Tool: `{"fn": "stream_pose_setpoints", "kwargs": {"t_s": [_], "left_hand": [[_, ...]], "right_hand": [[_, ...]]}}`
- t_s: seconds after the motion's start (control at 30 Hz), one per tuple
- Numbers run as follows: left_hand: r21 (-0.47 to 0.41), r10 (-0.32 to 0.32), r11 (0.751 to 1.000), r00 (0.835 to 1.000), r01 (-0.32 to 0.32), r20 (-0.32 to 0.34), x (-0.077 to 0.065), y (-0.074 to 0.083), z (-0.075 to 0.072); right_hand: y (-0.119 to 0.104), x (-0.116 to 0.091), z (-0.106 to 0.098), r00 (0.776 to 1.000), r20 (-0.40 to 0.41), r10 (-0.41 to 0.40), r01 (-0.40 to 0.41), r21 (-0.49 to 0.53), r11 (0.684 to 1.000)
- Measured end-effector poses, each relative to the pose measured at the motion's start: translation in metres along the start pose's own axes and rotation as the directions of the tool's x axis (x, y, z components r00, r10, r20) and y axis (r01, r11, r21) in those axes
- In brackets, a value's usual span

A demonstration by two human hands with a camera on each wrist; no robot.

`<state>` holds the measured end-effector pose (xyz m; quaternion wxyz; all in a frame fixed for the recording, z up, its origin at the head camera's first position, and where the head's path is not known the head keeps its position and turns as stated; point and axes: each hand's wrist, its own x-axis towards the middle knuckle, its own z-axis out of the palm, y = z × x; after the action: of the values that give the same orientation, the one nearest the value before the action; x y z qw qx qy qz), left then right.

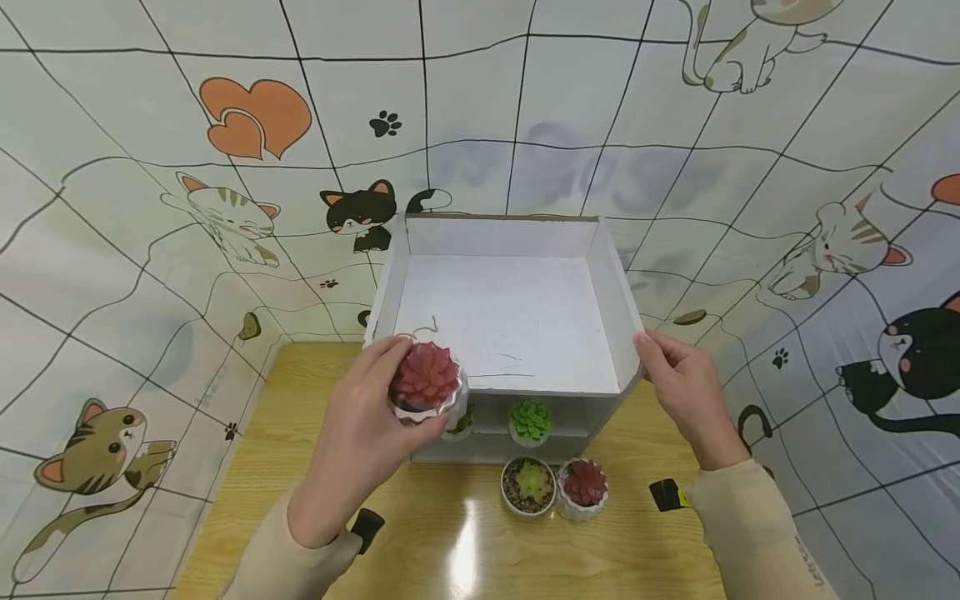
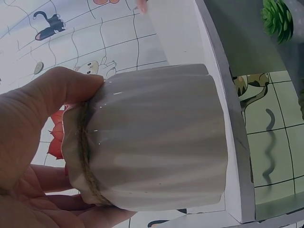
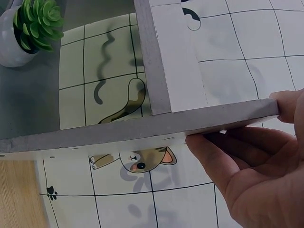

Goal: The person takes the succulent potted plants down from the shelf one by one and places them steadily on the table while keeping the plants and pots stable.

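My left hand (image 1: 352, 433) grips a potted red succulent (image 1: 427, 377) over the front left corner of a white shelf unit (image 1: 495, 317). In the left wrist view, its white fluted pot (image 2: 152, 142) has twine below the rim and lies sideways. Whether the pot's base touches the shelf top cannot be told. At the unit's right side, my right hand (image 1: 686, 400) pinches the edge of the side panel (image 3: 142, 126), thumb and fingers on opposite faces. A small potted green succulent (image 1: 530, 420) stands in the lower compartment, and another plant (image 1: 462, 422) there is partly hidden behind the held pot.
Before the unit, a round pot with a yellow-green succulent (image 1: 533, 481) and a white pot with a red succulent (image 1: 584, 483) stand side by side on the wooden table (image 1: 637, 542). Cat-printed sheeting (image 1: 487, 100) surrounds the table at the back and sides.
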<state>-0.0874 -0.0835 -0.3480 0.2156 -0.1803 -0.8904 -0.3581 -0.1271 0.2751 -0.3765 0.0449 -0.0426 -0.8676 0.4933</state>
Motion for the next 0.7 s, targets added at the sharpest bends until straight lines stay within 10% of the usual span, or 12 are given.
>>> {"fn": "stream_pose_setpoints", "kwargs": {"t_s": [0.7], "left_hand": [[0.004, 0.092, 0.996, 0.994, -0.092, -0.067, -0.034, -0.003, 0.007]], "right_hand": [[0.002, 0.001, 0.001, 1.0, 0.006, -0.012, 0.012, 0.03, 0.999]]}}
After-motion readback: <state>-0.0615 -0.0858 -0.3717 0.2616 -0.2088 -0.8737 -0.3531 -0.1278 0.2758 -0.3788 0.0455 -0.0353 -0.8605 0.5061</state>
